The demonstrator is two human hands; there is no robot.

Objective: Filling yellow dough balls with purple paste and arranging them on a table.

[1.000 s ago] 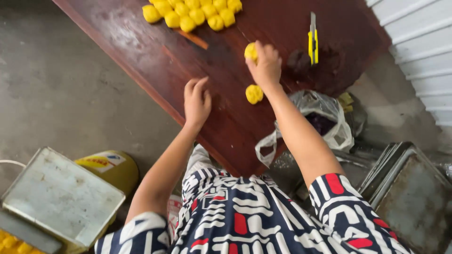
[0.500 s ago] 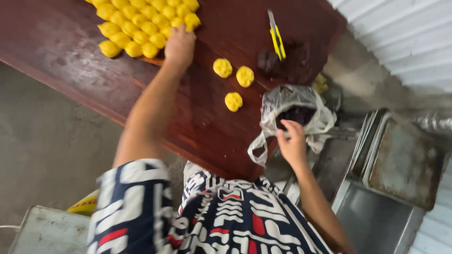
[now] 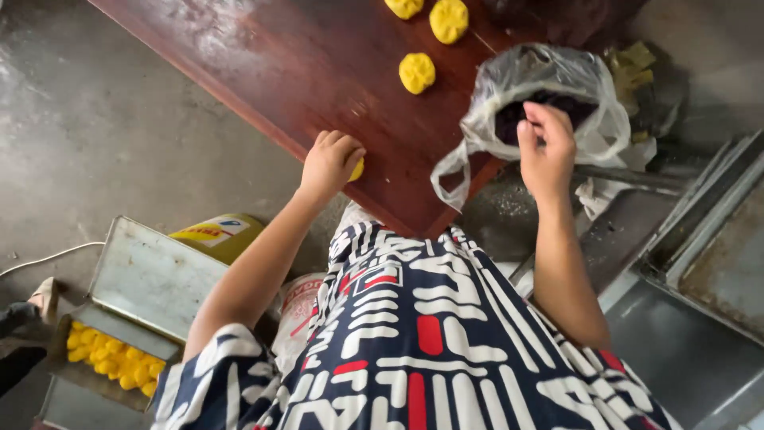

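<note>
1. The left hand (image 3: pixel 329 163) is curling closed over a yellow dough ball (image 3: pixel 357 170), pressing it down near the table's (image 3: pixel 263 72) front edge.
2. The right hand (image 3: pixel 546 147) is pinching, fingertips closed, into the clear plastic bag (image 3: pixel 509 95) of dark filling (image 3: pixel 521 111) at the table's right corner.
3. Three more yellow dough pieces (image 3: pixel 417 72) are sitting farther up the table.

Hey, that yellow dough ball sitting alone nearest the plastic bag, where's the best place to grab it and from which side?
Judging by its look, grip the yellow dough ball across its rounded sides, coming straight down from above. It lies low on the dark red table with bare wood all round it, apart from the plastic bag. It looks soft, so a light pinch should do.
</note>
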